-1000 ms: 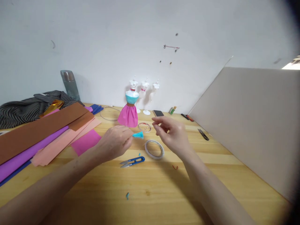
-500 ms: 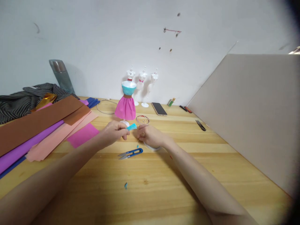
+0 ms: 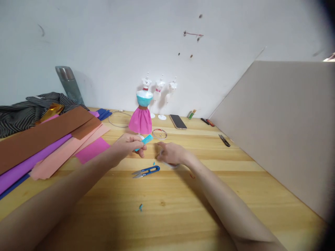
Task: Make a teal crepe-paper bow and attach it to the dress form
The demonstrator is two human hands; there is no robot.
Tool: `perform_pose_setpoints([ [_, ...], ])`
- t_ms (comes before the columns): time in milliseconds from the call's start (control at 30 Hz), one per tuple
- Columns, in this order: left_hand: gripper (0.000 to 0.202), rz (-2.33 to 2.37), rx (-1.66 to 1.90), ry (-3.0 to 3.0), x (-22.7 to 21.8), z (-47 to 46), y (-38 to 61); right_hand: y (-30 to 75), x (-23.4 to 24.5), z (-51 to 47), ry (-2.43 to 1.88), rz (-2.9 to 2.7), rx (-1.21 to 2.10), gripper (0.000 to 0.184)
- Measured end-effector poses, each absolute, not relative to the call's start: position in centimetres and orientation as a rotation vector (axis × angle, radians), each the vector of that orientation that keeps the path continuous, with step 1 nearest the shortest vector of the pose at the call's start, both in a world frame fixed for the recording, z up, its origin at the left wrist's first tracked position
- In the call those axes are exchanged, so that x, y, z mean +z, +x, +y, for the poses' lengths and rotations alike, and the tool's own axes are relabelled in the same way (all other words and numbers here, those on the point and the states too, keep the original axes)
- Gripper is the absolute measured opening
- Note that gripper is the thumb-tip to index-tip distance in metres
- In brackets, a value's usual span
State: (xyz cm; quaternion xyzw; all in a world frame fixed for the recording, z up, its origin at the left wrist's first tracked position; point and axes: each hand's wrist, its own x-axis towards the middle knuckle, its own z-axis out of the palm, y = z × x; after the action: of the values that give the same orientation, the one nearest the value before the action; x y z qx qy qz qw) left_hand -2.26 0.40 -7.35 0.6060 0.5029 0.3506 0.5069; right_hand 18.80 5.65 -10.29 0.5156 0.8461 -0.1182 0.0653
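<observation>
My left hand (image 3: 131, 144) is closed on a small turquoise strip (image 3: 147, 139), held slanting up to the right between thumb and fingers. To its right, my right hand (image 3: 171, 153) has its index finger stretched out and nothing visible in its grasp. Under that hand lies a white ring-shaped item (image 3: 173, 166), mostly covered. Blue-handled thread snips (image 3: 147, 171) rest on the table just in front of both hands, beside a tiny turquoise scrap (image 3: 154, 163). Behind my left hand stands a small dress form (image 3: 140, 120) in a turquoise top, brown waistband and pink skirt.
Two bare white dress forms (image 3: 159, 87) stand by the wall. A phone (image 3: 178, 121), a clear ring-shaped case (image 3: 159, 134) and a black-handled cutter (image 3: 224, 140) lie rightward. Coloured sheets (image 3: 52, 139) pile up at left, near a bottle (image 3: 68, 83). A partition (image 3: 288, 122) borders the right.
My right hand has moved slightly right, away from the strip, and its pinched fingers have opened. The strip in my left hand is turned and shows more of its length.
</observation>
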Motion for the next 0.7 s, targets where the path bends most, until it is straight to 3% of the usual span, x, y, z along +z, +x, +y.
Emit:
perform_pose_setpoints([
  [67, 0.017, 1.128, 0.854, 1.389, -7.3, 0.3, -2.4, 18.5, -10.2, 5.1, 1.500, 2.579, -0.397, 0.074],
  [133, 0.017, 1.038, 0.873, 1.303, -7.1, 0.1, -2.5, 18.5, -10.0, 4.8, 1.466, 2.601, -0.441, 0.078],
  [367, 0.015, 0.908, 0.927, 1.085, -6.2, -0.7, -2.3, 19.9, -7.1, 5.1, 1.522, 2.669, -0.680, 0.051],
  [533, 0.017, 0.892, 0.901, 1.002, -6.4, -0.3, -2.5, 20.5, -4.2, 3.7, 1.521, 2.851, -1.213, 0.036],
  [700, 0.020, 0.861, 0.861, 1.135, -5.5, -0.3, -3.7, 20.5, -3.5, 2.3, 1.412, 3.168, -0.898, 0.046],
])
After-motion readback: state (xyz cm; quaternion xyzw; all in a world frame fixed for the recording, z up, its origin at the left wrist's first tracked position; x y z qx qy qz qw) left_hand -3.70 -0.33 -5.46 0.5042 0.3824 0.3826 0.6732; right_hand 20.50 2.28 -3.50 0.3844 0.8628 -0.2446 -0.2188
